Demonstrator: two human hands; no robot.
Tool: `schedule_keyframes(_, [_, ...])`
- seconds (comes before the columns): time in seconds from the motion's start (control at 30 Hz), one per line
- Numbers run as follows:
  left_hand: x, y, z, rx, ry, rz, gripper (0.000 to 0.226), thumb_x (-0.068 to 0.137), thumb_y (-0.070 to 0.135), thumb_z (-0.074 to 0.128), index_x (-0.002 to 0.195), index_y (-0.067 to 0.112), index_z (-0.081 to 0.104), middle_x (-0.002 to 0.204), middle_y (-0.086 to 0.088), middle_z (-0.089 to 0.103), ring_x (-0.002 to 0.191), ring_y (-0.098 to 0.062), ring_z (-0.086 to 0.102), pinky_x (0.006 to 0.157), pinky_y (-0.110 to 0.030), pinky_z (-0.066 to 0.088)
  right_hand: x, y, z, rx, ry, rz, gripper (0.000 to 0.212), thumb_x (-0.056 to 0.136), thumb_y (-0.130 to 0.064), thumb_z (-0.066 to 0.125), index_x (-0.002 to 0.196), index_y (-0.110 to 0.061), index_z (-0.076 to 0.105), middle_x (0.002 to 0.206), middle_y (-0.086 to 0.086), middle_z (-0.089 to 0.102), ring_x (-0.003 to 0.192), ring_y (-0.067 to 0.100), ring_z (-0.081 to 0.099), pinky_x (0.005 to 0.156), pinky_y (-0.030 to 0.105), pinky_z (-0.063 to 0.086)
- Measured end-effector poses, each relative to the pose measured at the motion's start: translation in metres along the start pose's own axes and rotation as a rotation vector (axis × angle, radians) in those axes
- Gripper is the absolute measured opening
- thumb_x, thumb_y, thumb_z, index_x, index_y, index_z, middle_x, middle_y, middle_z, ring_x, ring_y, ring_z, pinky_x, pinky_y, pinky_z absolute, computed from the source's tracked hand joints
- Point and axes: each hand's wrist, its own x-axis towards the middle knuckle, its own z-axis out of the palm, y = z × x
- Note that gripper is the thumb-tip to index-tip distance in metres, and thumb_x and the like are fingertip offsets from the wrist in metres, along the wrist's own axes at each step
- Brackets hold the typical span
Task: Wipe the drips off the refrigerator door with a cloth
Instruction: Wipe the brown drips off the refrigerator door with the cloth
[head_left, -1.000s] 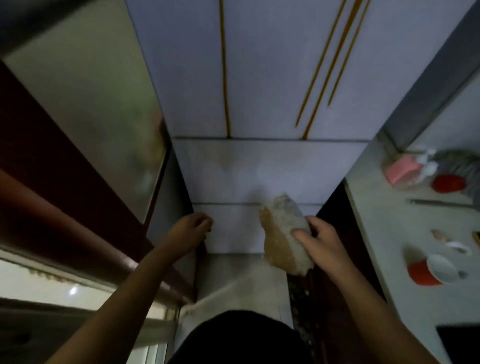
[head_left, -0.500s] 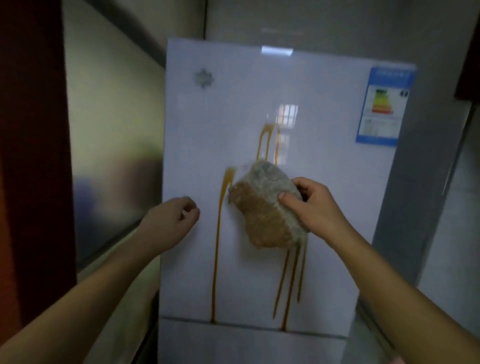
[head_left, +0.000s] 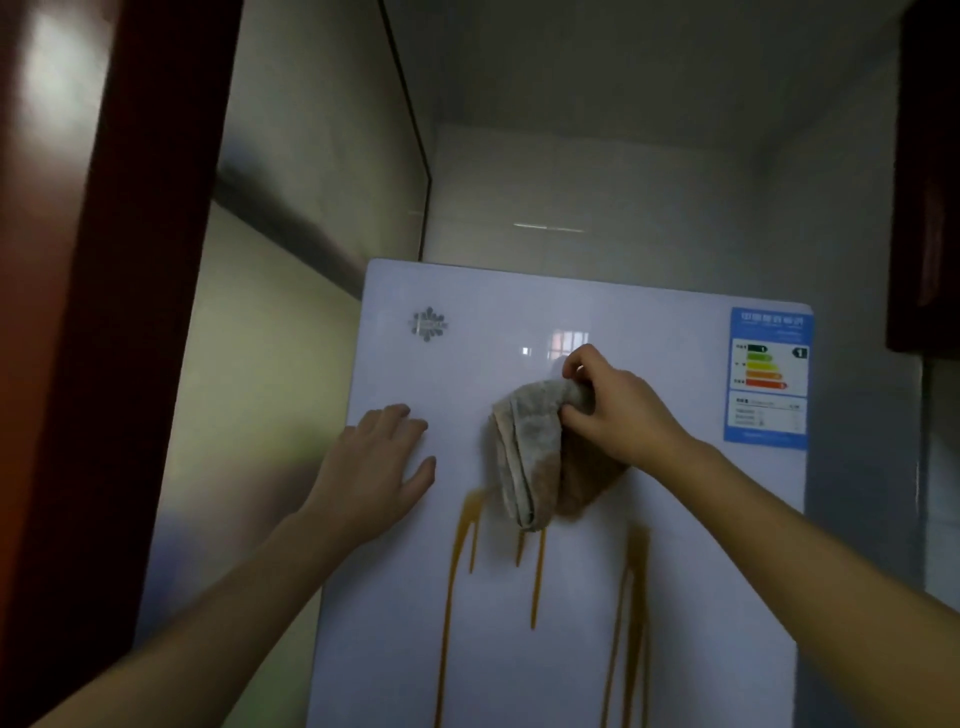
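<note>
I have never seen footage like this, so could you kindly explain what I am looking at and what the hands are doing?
There is no machine here: a person works with two bare hands, filmed by a wide-angle camera worn on their head, so their own arms reach forward into view. Ahead stands a white refrigerator door, streaked with orange-brown drips running down it. The left hand lies flat on the door, fingers straight. The right hand grips a bunched, stained cloth and presses it to the door at the top of the drips. A blue energy label sits at the door's upper right corner.
</note>
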Motion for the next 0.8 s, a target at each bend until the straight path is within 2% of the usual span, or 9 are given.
schedule_keyframes(0.07, [0.001,-0.003,0.005,0.017,0.004,0.016,0.055,0.090,0.053,0.035,0.124,0.017,0.059,0.137,-0.010,0.055,0.116,-0.031,0.059,0.088,-0.043,0.054,0.004,0.002,0.011,-0.048,0.047,-0.032,0.031,0.090,-0.033,0.070,0.104,-0.032,0.042,0.092,-0.008,0.059,0.078,0.010,0.058,0.069,0.038,0.056])
schedule_keyframes(0.2, [-0.001,-0.008,0.014,0.046,0.006,0.034,0.055,0.091,0.052,0.039,0.130,0.018,0.058,0.142,-0.011,0.052,0.124,-0.030,0.055,0.092,-0.043,0.053,0.004,0.005,0.030,-0.029,0.163,-0.169,0.030,0.088,-0.029,0.072,0.104,-0.030,0.047,0.106,-0.010,0.050,0.090,0.010,0.051,0.072,0.031,0.051])
schedule_keyframes(0.33, [-0.005,-0.011,0.022,0.064,-0.008,0.052,0.057,0.092,0.052,0.040,0.132,0.016,0.059,0.146,-0.014,0.049,0.130,-0.032,0.051,0.097,-0.044,0.052,0.004,0.004,0.045,0.009,0.199,-0.297,0.021,0.089,-0.017,0.070,0.106,-0.023,0.058,0.110,-0.007,0.054,0.103,0.012,0.049,0.081,0.030,0.048])
schedule_keyframes(0.5, [-0.006,-0.011,0.024,0.066,-0.007,0.067,0.056,0.092,0.050,0.042,0.132,0.015,0.060,0.147,-0.016,0.048,0.131,-0.033,0.050,0.099,-0.045,0.053,0.005,0.001,0.066,0.178,0.292,-0.239,0.026,0.085,0.000,0.065,0.100,-0.020,0.062,0.107,-0.005,0.054,0.104,0.014,0.052,0.088,0.018,0.041])
schedule_keyframes(0.6, [-0.006,-0.013,0.024,0.071,0.007,0.076,0.056,0.093,0.049,0.042,0.133,0.014,0.060,0.148,-0.016,0.047,0.131,-0.033,0.049,0.100,-0.045,0.053,0.006,-0.001,0.073,0.221,0.321,-0.194,0.027,0.083,0.003,0.066,0.097,-0.020,0.070,0.105,-0.004,0.059,0.103,0.011,0.052,0.091,0.010,0.037])
schedule_keyframes(0.8, [-0.010,-0.019,0.030,0.095,0.012,0.108,0.060,0.094,0.051,0.040,0.140,0.016,0.054,0.155,-0.015,0.040,0.136,-0.034,0.044,0.107,-0.046,0.048,0.000,0.009,0.084,-0.057,0.438,-0.333,0.022,0.086,-0.017,0.075,0.107,-0.019,0.076,0.110,0.001,0.068,0.104,0.021,0.058,0.091,0.031,0.045])
